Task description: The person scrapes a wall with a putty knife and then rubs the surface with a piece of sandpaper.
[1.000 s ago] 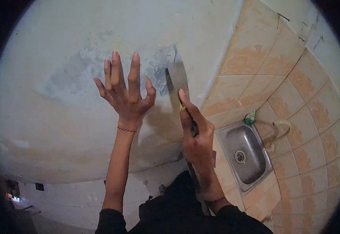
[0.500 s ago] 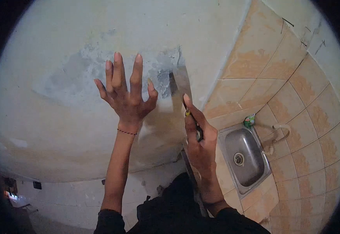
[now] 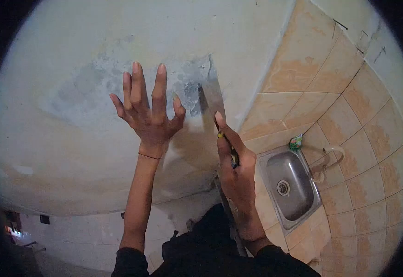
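With its fingers spread, my left hand rests against the wall, over a patch of peeled paint that shows grey beneath. My right hand is closed around the handle of a scraper, thumb pointing up along it. The scraper's broad metal blade lies against the wall at the right end of the bare patch. Beside the blade is a rough, flaking grey spot. A raised flake of paint shows just above the blade.
On the right a steel sink is set in a tiled counter, with a faucet and a small green packet at its edge. Orange-patterned tiles cover the adjoining wall. The floor lies below.
The scraper and my right hand have shifted very slightly left. My left hand stays spread on the wall in nearly the same place.
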### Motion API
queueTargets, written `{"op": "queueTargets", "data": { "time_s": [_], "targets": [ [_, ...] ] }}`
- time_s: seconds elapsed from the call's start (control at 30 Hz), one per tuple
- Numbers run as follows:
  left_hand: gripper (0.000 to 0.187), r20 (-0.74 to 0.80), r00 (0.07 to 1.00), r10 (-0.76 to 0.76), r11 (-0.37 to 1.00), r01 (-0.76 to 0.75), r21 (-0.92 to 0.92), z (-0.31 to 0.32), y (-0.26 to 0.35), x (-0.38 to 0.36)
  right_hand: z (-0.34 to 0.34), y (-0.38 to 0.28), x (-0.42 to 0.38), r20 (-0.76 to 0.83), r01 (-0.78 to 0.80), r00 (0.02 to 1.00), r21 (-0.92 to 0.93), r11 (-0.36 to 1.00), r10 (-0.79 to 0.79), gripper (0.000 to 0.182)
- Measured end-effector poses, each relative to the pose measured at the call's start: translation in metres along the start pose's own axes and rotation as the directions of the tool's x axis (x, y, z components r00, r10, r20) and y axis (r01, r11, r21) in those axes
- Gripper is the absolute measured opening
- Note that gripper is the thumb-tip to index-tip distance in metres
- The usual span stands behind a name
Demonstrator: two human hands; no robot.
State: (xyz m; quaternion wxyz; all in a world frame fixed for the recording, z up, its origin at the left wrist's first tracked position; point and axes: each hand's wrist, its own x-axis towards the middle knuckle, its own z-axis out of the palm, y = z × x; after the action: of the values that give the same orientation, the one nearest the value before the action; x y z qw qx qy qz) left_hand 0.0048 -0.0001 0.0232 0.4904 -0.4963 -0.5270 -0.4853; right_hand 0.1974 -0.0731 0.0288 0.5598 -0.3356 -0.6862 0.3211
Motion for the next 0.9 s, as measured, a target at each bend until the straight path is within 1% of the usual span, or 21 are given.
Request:
{"op": "queueTargets", "data": {
  "time_s": [0.07, 0.17, 0.23, 0.27, 0.3, 0.33, 0.37, 0.4, 0.43, 0.47, 0.5, 0.57, 0.7, 0.87, 0.9],
  "targets": [
    [0.061, -0.01, 1.0, 0.001, 1.0, -0.001, -0.002, 0.001, 0.0, -0.001, 0.002, 0.009, 0.0, -0.015, 0.081, 0.997, -0.043, 0.996, -0.082, 0.036],
    [0.061, 0.007, 1.0, -0.002, 1.0, 0.001, 0.028, -0.001, 0.001, -0.001, 0.006, 0.007, 0.006, -0.041, 0.094, 0.995, -0.015, 0.995, -0.094, 0.036],
    [0.06, 0.01, 1.0, -0.009, 1.0, 0.009, 0.023, -0.002, 0.002, 0.001, -0.001, 0.02, 0.0, -0.023, -0.002, 1.0, 0.119, 0.993, 0.005, 0.039],
    [0.06, 0.009, 1.0, -0.012, 1.0, 0.012, 0.021, -0.002, 0.003, 0.002, -0.001, 0.022, -0.004, 0.01, -0.068, 0.998, 0.305, 0.95, 0.068, 0.041],
    [0.06, 0.014, 1.0, -0.011, 1.0, 0.01, 0.013, -0.003, 0.004, 0.002, -0.002, 0.024, -0.008, 0.043, -0.136, 0.99, 0.477, 0.868, 0.131, 0.044],
    [0.06, 0.017, 1.0, -0.011, 1.0, 0.011, 0.008, -0.003, 0.004, 0.002, -0.001, 0.023, -0.017, 0.121, -0.216, 0.975, 0.715, 0.664, 0.187, 0.048],
    [0.059, 0.022, 1.0, -0.013, 1.0, 0.013, 0.004, -0.004, 0.004, 0.001, 0.0, 0.023, -0.022, 0.216, -0.287, 0.952, 0.874, 0.391, 0.217, 0.052],
    [0.059, 0.022, 1.0, -0.011, 1.0, 0.011, 0.016, -0.004, 0.003, 0.0, 0.002, 0.026, -0.02, 0.321, -0.352, 0.931, 0.916, 0.194, 0.174, 0.049],
    [0.059, 0.025, 1.0, -0.006, 1.0, 0.006, 0.024, -0.004, 0.002, 0.0, 0.005, 0.03, -0.018, 0.41, -0.412, 0.905, 0.911, -0.009, 0.114, 0.048],
    [0.059, 0.028, 1.0, 0.002, 1.0, -0.003, 0.029, -0.003, 0.002, 0.0, 0.007, 0.035, -0.016, 0.477, -0.461, 0.878, 0.863, -0.208, 0.035, 0.047],
    [0.059, 0.034, 0.999, 0.009, 1.0, -0.01, 0.029, -0.003, 0.002, 0.001, 0.008, 0.04, -0.015, 0.502, -0.463, 0.865, 0.792, -0.398, -0.007, 0.042],
    [0.06, 0.044, 0.999, 0.006, 0.999, -0.008, 0.036, -0.004, 0.002, 0.0, 0.009, 0.051, -0.014, 0.537, -0.444, 0.837, 0.549, -0.708, -0.108, 0.04],
    [0.06, 0.018, 1.0, 0.018, 1.0, -0.019, 0.017, -0.003, 0.002, 0.0, 0.013, 0.055, -0.012, 0.534, -0.429, 0.832, 0.443, -0.787, -0.153, 0.03],
    [0.061, -0.008, 0.999, 0.031, 0.999, -0.031, 0.004, 0.0, 0.001, 0.0, 0.012, 0.047, -0.009, 0.503, -0.421, 0.838, 0.356, -0.834, -0.209, 0.029],
    [0.061, -0.012, 0.999, 0.033, 0.999, -0.033, 0.006, 0.0, 0.001, -0.001, 0.011, 0.045, -0.01, 0.514, -0.419, 0.835, 0.36, -0.834, -0.198, 0.029]
  ]
}}
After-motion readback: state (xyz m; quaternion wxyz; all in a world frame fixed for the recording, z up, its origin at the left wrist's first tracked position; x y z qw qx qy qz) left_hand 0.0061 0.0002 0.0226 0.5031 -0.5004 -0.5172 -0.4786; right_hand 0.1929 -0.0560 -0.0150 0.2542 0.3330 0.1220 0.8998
